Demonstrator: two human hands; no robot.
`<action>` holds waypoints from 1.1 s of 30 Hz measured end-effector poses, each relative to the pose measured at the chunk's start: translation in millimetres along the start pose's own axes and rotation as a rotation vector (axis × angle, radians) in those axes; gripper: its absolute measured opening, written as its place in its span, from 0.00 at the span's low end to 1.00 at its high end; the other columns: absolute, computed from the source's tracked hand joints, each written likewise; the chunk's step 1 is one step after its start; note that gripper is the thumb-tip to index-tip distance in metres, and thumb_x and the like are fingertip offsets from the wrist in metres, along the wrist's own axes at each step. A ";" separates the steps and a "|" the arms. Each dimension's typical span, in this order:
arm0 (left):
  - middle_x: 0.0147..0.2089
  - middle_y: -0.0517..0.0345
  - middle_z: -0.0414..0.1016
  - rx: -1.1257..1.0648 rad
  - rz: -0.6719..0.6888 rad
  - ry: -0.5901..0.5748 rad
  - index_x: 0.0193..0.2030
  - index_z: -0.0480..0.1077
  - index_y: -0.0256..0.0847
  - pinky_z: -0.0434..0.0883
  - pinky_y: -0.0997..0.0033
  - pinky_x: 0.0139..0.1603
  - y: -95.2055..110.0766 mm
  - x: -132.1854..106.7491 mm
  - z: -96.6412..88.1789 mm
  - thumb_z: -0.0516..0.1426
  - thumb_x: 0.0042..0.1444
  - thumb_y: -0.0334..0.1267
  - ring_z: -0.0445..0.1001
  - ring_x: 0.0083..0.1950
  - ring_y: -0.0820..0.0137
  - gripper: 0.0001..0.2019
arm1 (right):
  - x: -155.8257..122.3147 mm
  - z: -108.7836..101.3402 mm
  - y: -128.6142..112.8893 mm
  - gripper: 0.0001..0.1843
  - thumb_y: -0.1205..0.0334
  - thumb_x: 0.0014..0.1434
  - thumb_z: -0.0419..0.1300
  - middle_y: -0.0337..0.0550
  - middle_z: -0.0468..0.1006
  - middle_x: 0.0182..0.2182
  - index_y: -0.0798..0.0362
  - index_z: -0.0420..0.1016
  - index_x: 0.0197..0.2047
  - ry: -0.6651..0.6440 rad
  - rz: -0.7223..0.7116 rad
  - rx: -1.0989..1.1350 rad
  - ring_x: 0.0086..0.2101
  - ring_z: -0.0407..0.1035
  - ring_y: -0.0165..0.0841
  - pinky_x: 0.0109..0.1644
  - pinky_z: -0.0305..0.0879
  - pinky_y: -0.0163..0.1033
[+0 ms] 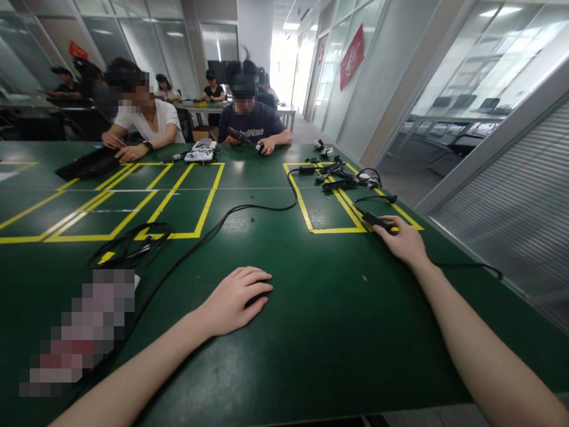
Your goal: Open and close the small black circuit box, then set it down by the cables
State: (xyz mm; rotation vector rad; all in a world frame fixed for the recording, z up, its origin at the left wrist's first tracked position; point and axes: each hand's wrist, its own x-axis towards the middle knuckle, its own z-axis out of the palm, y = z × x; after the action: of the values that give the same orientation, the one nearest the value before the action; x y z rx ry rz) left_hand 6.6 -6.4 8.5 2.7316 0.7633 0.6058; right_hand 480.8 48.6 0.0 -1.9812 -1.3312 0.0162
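Note:
My left hand [235, 299] rests palm down on the green table [311, 308], fingers loosely curled and holding nothing. My right hand [402, 240] reaches out to the right and closes its fingers on a small black device [377, 222] attached to a cable, lying on the yellow tape line. A long black cable [249, 207] runs from the yellow-taped square [320, 204] across the table toward the left.
A heap of black cables and adapters [342, 175] lies at the far right of the taped square. A coiled black cable [128, 246] lies left. Two people sit across the table; one holds a dark tool [242, 137]. A white device [201, 153] lies before them.

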 end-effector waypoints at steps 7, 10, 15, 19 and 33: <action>0.60 0.47 0.80 -0.017 -0.007 -0.006 0.54 0.78 0.42 0.75 0.50 0.63 2.2 0.4 -2.0 0.55 0.70 0.35 0.77 0.62 0.58 0.12 | -2.7 1.4 0.5 0.27 0.43 0.55 0.63 0.48 0.83 0.42 0.48 0.80 0.53 -0.164 -0.126 0.031 0.35 0.77 0.45 0.42 0.70 0.47; 0.60 0.47 0.80 -0.015 -0.008 -0.008 0.54 0.78 0.41 0.75 0.50 0.63 2.7 0.5 -2.7 0.56 0.70 0.35 0.77 0.62 0.57 0.11 | -1.2 2.5 -3.0 0.26 0.44 0.56 0.63 0.49 0.84 0.42 0.47 0.81 0.53 -0.072 -0.053 -0.087 0.36 0.76 0.47 0.40 0.70 0.48; 0.61 0.48 0.80 -0.022 -0.013 -0.016 0.54 0.77 0.42 0.74 0.51 0.64 2.1 -0.2 -1.6 0.56 0.70 0.34 0.76 0.63 0.58 0.11 | 0.4 5.2 -6.4 0.26 0.46 0.57 0.63 0.53 0.83 0.42 0.49 0.81 0.54 0.009 0.081 -0.214 0.37 0.75 0.49 0.39 0.68 0.48; 0.61 0.49 0.80 -0.019 -0.015 -0.013 0.55 0.77 0.42 0.74 0.52 0.64 1.0 -0.8 -0.5 0.56 0.70 0.35 0.76 0.63 0.58 0.11 | -1.9 4.9 -7.9 0.27 0.46 0.56 0.63 0.51 0.83 0.44 0.48 0.81 0.55 -0.060 0.043 -0.151 0.36 0.75 0.46 0.39 0.68 0.47; 0.60 0.48 0.80 -0.032 -0.020 0.003 0.53 0.78 0.43 0.74 0.51 0.63 1.9 -0.3 -1.6 0.57 0.69 0.34 0.77 0.62 0.58 0.11 | -0.3 6.9 -3.2 0.27 0.46 0.53 0.66 0.53 0.84 0.46 0.50 0.82 0.53 -0.022 0.096 -0.116 0.43 0.76 0.52 0.43 0.71 0.51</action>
State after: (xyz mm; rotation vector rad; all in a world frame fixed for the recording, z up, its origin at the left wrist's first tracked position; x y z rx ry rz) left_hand 6.5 -7.9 10.4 2.6918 0.7736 0.6125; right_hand 475.3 52.8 -3.2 -2.1472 -1.2746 0.0062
